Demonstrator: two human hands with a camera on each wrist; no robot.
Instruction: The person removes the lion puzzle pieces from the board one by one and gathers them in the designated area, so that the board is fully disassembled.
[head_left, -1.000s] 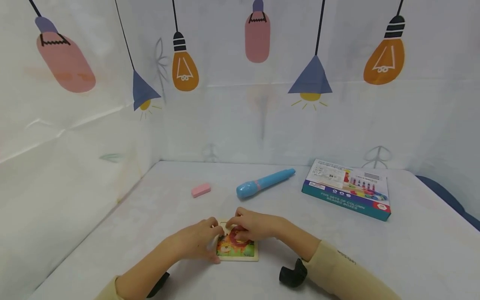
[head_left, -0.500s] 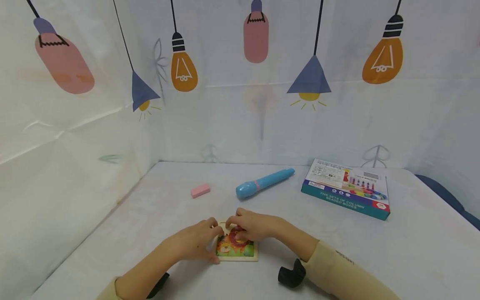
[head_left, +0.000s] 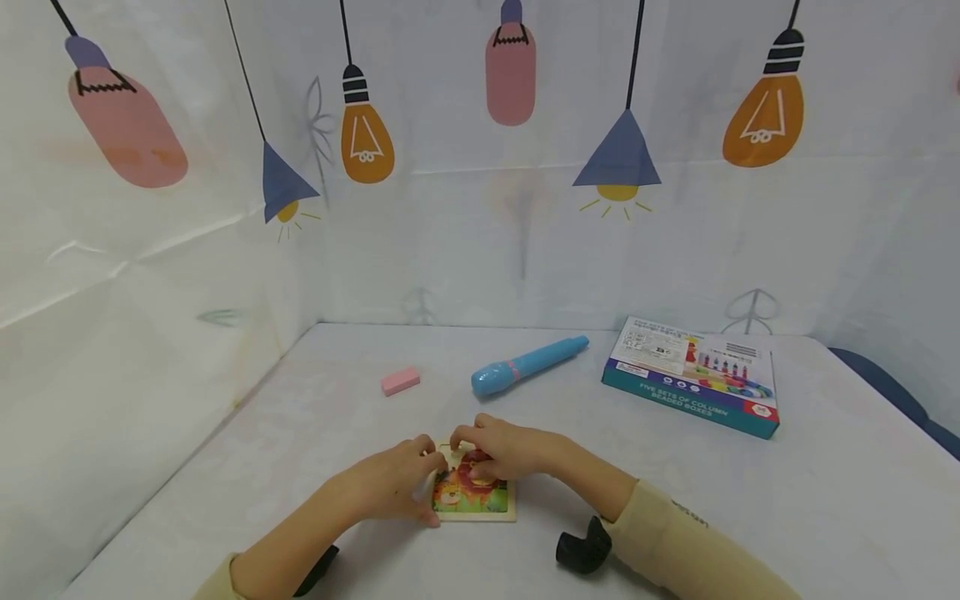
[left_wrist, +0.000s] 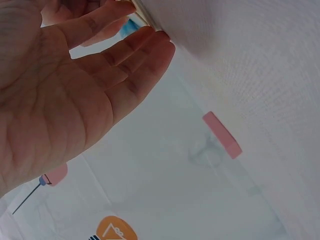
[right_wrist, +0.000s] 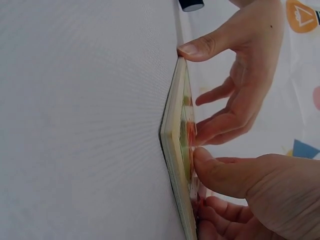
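Observation:
A small wooden jigsaw puzzle (head_left: 474, 503) with a lion picture lies flat on the white table. My left hand (head_left: 392, 485) holds it at its left side, the thumb at the near corner and the fingertips over the picture. In the left wrist view, the fingers of that hand (left_wrist: 125, 82) reach to the wooden edge. From the far right side my right hand (head_left: 513, 452) bends over the lion, its thumb and index finger pinching a puzzle piece (head_left: 471, 460). The right wrist view shows that thumb (right_wrist: 205, 160) against the picture; the other fingertips are partly hidden.
Beyond the puzzle lie a pink eraser-like block (head_left: 401, 381) and a blue microphone-shaped toy (head_left: 528, 367). A flat beaded-boxes toy box (head_left: 692, 379) lies at the back right. A black wrist device (head_left: 585, 547) sits by the right sleeve. A lamp-printed sheet (head_left: 450, 242) hangs behind.
Both hands stay at the puzzle almost unmoved; the right fingers shift very slightly. The head view drifts a little, and the objects on the table stay put.

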